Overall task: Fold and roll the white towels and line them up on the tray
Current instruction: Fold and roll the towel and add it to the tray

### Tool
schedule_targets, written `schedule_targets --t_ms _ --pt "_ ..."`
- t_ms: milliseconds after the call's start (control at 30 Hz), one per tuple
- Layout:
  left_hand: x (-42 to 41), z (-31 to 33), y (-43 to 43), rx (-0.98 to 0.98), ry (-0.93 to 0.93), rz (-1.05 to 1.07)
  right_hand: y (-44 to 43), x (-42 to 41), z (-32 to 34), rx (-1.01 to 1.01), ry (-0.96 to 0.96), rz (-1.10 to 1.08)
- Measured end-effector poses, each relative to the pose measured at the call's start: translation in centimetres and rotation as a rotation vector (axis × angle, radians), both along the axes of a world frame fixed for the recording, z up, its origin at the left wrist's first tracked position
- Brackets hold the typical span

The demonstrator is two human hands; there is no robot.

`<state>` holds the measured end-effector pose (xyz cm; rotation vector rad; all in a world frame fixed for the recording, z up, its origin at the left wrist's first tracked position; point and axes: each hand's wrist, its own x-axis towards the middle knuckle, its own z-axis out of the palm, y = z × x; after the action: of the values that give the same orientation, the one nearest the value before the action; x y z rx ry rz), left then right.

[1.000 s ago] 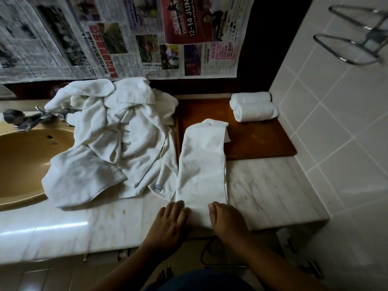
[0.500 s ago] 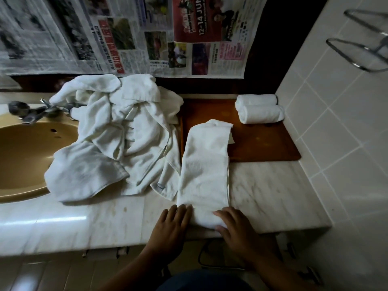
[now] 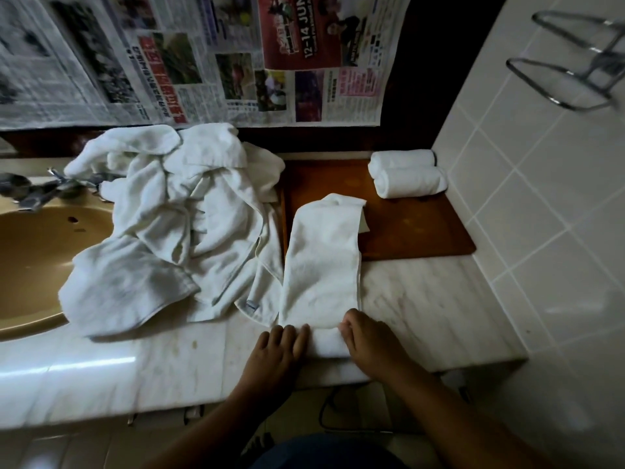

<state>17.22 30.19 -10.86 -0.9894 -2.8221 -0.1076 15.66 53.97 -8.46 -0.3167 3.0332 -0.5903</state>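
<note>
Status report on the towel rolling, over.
Left hand presses, right hand curls on folded towel near end; roll barely begun. Two rolled towels at far right of tray. Far end lies on tray; loose towel pile crowds its left edge.

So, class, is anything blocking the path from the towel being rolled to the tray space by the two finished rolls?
Nothing visible does: bare tray lies between the towel strip and the rolled towels; the loose pile sits to the left.

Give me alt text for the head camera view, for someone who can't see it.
A person's left hand and right hand are on the partly rolled near end of a folded white towel on a marble counter. Two rolled towels lie on the wooden tray beyond; a pile of loose towels overlaps the sink.
</note>
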Motion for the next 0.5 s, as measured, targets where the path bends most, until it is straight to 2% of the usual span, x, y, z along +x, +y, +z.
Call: schedule_targets --t_ms 67,200,267,400,500 --pt "-0.8 0.4 -0.2 0.017 -0.036 -0.003 0.1 0.8 -0.6 -0.028 0.059 -0.017" --pt "-1.8 1.3 -0.6 0.061 -0.085 0.005 1.0 2.6 -1.9 -0.116 0.004 0.046" --pt "-1.9 1.7 -0.7 0.091 -0.107 0.01 1.2 2.8 -1.8 -0.13 0.038 0.063" --pt "-2.2 2.7 -1.3 0.157 -0.353 0.093 1.2 2.6 -1.1 -0.161 0.102 0.124" --pt "-2.5 3.2 -1.8 0.171 -0.422 0.09 1.2 2.8 -1.2 -0.18 0.095 0.199"
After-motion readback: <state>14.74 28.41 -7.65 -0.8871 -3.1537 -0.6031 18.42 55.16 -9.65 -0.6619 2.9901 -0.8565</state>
